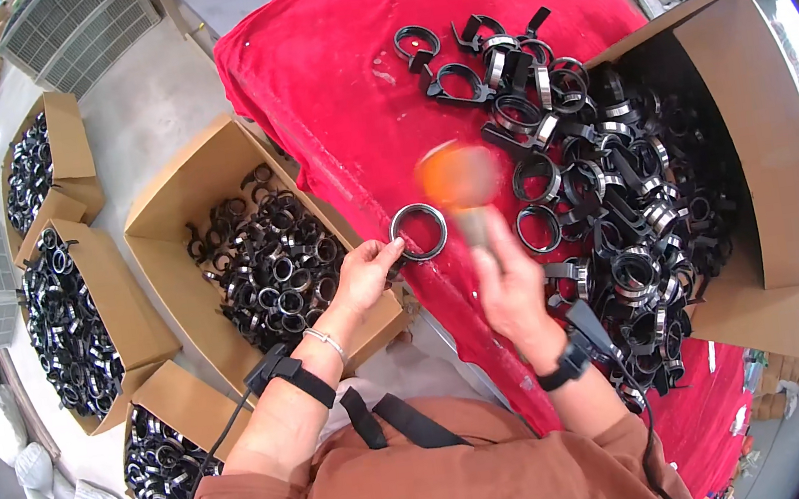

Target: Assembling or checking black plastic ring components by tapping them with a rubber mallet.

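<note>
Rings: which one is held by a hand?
The ring in the left hand; the others lie on the red cloth or in boxes.

The orange-headed mallet (462, 181) and right hand (511, 290) blur; rings (681, 127) deep inside the right-hand carton (754, 142) dim into shadow.

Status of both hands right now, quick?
Left hand: closed, pinching a ring by its edge.
Right hand: closed on the handle of a motion-blurred orange-and-grey mallet.

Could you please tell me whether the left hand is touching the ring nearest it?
Touching. The head view shows the left hand pinching the left edge of the ring at the fingertips.
</note>
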Tool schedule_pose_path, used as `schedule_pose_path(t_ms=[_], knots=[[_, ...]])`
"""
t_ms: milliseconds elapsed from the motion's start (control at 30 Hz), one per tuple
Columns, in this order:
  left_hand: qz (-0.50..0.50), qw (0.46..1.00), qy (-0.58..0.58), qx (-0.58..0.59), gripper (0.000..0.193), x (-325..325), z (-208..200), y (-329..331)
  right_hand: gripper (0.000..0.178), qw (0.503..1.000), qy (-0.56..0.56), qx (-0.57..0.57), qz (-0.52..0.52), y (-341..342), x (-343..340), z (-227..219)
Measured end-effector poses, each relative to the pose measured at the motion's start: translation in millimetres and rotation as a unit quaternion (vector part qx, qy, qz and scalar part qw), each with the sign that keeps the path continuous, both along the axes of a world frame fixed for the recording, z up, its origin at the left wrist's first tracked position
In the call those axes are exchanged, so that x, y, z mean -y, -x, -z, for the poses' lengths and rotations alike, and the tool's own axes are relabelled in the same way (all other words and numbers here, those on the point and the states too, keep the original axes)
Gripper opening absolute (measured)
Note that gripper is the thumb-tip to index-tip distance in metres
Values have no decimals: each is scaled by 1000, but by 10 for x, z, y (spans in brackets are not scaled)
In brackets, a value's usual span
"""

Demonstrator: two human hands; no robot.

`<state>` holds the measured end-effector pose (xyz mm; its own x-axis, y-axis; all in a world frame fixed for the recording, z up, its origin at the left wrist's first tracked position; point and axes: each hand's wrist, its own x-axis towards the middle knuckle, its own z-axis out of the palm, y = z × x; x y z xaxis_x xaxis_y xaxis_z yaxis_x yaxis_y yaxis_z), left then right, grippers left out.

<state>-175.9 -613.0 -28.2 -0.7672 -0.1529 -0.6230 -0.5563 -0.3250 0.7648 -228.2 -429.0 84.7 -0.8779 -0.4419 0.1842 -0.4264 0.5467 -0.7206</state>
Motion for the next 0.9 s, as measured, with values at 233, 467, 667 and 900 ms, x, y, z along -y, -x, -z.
schedule_pose_path(t_ms=[233,467,667,900], knots=[[-16,999,-33,-1,27,27,-145,-17,49,987,25,122,98,-69,-99,-183],[9,999,-38,4,25,18,-180,40,51,971,-19,205,121,-298,-504,142],[3,999,-40,-4,25,34,-149,-28,48,975,137,149,93,-696,-465,-176],[7,999,-30,-20,27,52,-176,10,50,952,55,277,120,-743,-588,101]])
